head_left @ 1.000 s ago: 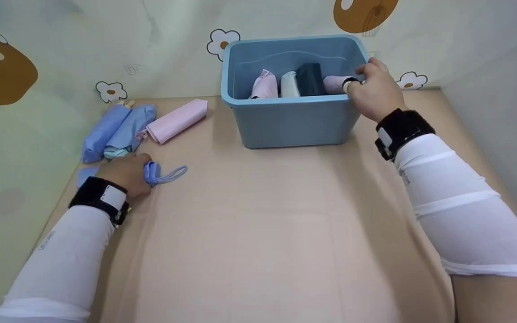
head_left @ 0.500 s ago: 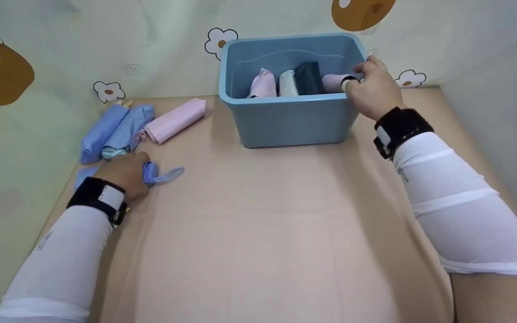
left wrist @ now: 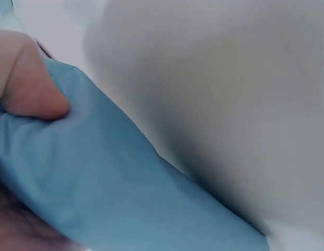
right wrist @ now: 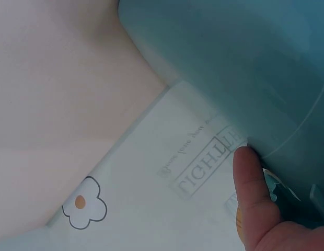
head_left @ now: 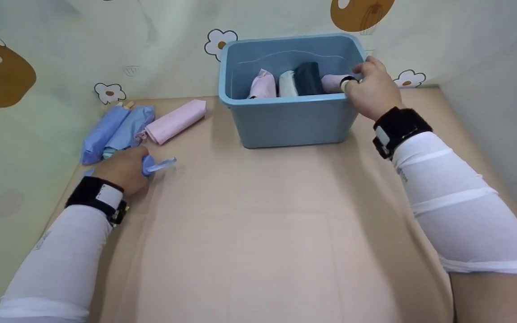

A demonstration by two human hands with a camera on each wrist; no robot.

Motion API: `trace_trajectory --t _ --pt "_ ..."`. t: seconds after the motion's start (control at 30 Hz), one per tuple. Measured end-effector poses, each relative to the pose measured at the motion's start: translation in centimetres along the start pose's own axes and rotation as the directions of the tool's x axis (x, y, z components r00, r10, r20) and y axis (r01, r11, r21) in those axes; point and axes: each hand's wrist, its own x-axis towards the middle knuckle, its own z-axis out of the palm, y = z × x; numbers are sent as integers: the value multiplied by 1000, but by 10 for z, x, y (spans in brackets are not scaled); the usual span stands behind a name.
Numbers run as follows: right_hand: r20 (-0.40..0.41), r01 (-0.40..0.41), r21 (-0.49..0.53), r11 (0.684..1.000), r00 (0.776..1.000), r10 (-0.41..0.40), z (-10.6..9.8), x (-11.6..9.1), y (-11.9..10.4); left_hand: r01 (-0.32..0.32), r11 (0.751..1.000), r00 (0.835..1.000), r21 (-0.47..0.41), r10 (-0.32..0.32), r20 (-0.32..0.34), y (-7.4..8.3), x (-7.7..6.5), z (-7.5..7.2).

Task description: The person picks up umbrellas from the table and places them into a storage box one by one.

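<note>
On the left side of the head view, my left hand point(head_left: 123, 172) grips a folded blue umbrella point(head_left: 148, 166), whose end and wrist loop stick out to the right of the fist. In the left wrist view, the umbrella's smooth blue cloth point(left wrist: 125, 178) stretches away below a fingertip. My right hand point(head_left: 373, 92) holds the right rim of a blue plastic bin point(head_left: 292, 125). A finger point(right wrist: 251, 183) lies along the bin's outer wall in the right wrist view. Inside stand a pink umbrella point(head_left: 264, 85), a whitish bundle point(head_left: 288, 85), a dark bundle point(head_left: 308, 78) and a lilac one point(head_left: 331, 84).
Beyond my left hand lie two blue folded umbrellas point(head_left: 103, 134) side by side. A pink folded umbrella point(head_left: 175, 121) lies between them and the bin. Patterned sheeting point(head_left: 168, 54) rises behind and beside the beige cloth-covered surface point(head_left: 258, 233).
My left hand has risen slightly with the blue umbrella, and its loop has swung upward and a little left. My right hand stays on the bin's rim.
</note>
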Motion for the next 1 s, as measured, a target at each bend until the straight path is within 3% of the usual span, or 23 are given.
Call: trace_trajectory --t 0.3,0.57,1.0 --pt "-17 43 -30 999 999 -44 0 0 0 -73 997 994 9 74 -85 14 -2 -2" --pt "2 14 -16 1000 1000 -14 1 -1 0 -45 999 996 -25 43 -79 37 -2 -12" --pt "1 -1 -10 1000 1000 1 1 1 1 -124 992 984 27 126 -125 60 1 -22"
